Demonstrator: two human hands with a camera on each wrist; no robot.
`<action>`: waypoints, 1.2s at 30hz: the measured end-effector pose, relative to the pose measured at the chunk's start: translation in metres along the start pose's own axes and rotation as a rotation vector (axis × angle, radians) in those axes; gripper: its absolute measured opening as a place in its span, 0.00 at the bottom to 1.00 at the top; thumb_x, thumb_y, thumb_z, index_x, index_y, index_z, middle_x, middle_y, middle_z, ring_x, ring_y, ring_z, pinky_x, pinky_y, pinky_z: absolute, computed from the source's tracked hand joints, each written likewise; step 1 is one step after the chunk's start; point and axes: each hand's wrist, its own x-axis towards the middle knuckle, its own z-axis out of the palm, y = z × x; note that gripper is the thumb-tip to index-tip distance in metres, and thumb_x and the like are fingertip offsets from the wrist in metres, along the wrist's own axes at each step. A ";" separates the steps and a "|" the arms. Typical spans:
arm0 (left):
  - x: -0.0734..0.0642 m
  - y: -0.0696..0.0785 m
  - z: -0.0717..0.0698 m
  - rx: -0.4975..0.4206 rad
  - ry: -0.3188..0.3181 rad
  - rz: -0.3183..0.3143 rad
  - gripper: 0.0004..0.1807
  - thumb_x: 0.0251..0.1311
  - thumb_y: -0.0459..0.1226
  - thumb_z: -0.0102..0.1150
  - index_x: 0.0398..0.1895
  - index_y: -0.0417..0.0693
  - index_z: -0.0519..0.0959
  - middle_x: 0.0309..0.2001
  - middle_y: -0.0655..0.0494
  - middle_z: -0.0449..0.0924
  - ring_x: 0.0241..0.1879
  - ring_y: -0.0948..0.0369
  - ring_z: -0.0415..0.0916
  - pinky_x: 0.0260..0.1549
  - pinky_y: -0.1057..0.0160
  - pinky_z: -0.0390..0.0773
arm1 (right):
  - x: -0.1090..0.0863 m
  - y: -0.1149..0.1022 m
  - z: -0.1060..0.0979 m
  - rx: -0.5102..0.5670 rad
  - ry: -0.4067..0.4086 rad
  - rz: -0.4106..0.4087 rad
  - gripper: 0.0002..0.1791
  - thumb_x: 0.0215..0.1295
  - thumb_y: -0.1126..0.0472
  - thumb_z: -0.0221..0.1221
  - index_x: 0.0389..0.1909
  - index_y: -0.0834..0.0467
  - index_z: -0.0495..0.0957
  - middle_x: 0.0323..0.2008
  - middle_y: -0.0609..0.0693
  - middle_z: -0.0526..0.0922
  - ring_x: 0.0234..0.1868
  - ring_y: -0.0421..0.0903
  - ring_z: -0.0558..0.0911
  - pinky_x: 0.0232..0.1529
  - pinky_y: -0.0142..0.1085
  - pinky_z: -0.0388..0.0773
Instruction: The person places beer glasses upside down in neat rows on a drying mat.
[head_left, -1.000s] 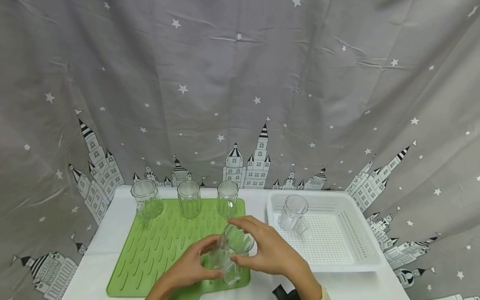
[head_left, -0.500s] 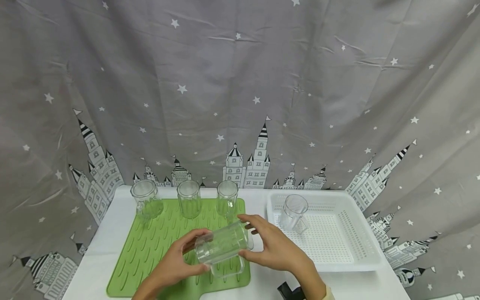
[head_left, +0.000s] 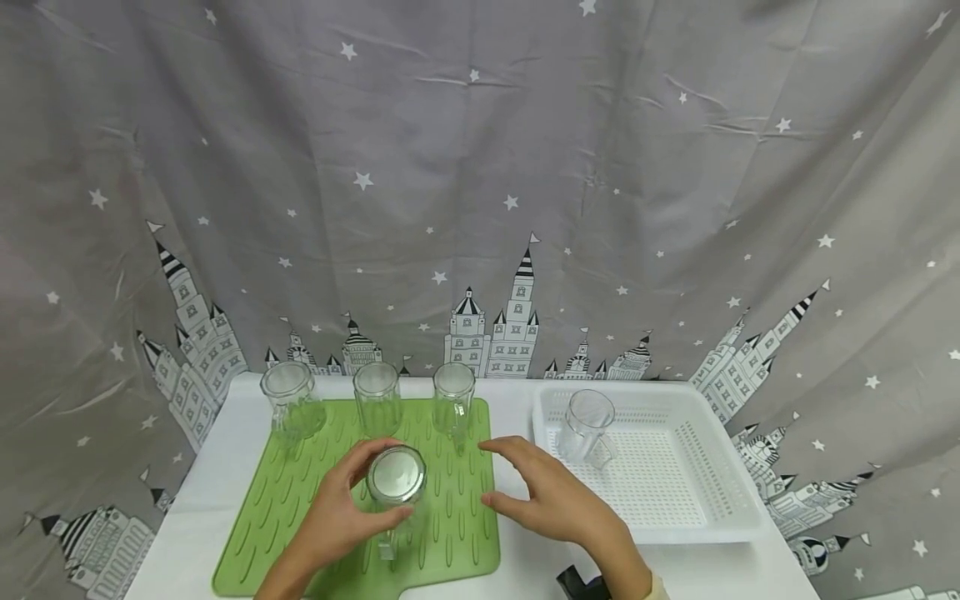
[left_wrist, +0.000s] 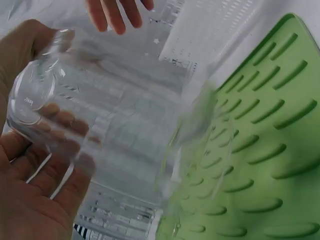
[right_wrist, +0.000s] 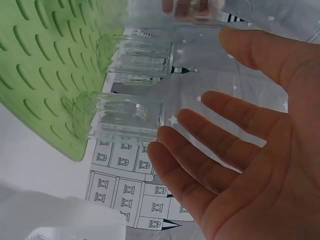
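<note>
My left hand (head_left: 337, 510) grips a clear glass mug (head_left: 397, 479) by its base end, thumb on one side and fingers on the other. The mug is upside down, base upward, over the front of the green ridged drying mat (head_left: 300, 517). Its handle points toward me. In the left wrist view the mug (left_wrist: 130, 120) has its mouth toward the mat; whether the rim touches is unclear. My right hand (head_left: 558, 496), fingers spread and holding nothing, hovers beyond the mat's right edge. Along the mat's back edge stand three more glass mugs (head_left: 378, 400).
At the right lies a white perforated plastic basket (head_left: 697, 533), with one glass mug (head_left: 588, 425) at its back left. A white cloth (head_left: 517, 562) covers the table. Behind it hangs a grey curtain (head_left: 480, 167) printed with castles and stars.
Both hands held the mug earlier, turning it over through a sideways tilt. My right hand has let go; my left hand has carried the mug leftward, and its base now faces up.
</note>
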 end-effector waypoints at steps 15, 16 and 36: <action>-0.002 -0.007 -0.007 -0.002 0.066 -0.094 0.45 0.50 0.41 0.87 0.73 0.58 0.76 0.66 0.57 0.81 0.58 0.76 0.78 0.60 0.72 0.80 | -0.002 0.007 0.000 -0.004 0.007 0.043 0.33 0.76 0.40 0.64 0.77 0.45 0.71 0.76 0.42 0.76 0.78 0.47 0.75 0.78 0.56 0.75; -0.002 -0.009 -0.010 0.007 0.071 -0.103 0.45 0.50 0.41 0.87 0.73 0.59 0.76 0.67 0.57 0.80 0.59 0.77 0.77 0.61 0.74 0.78 | -0.003 0.008 -0.001 -0.001 0.007 0.050 0.34 0.76 0.40 0.64 0.77 0.45 0.71 0.76 0.42 0.75 0.78 0.47 0.75 0.78 0.56 0.75; -0.008 -0.034 -0.083 0.166 0.185 -0.196 0.48 0.55 0.43 0.85 0.79 0.64 0.70 0.72 0.50 0.72 0.62 0.90 0.61 0.56 0.89 0.63 | -0.021 0.036 -0.011 0.010 0.062 0.137 0.35 0.76 0.39 0.63 0.79 0.44 0.69 0.76 0.47 0.75 0.79 0.55 0.74 0.77 0.61 0.75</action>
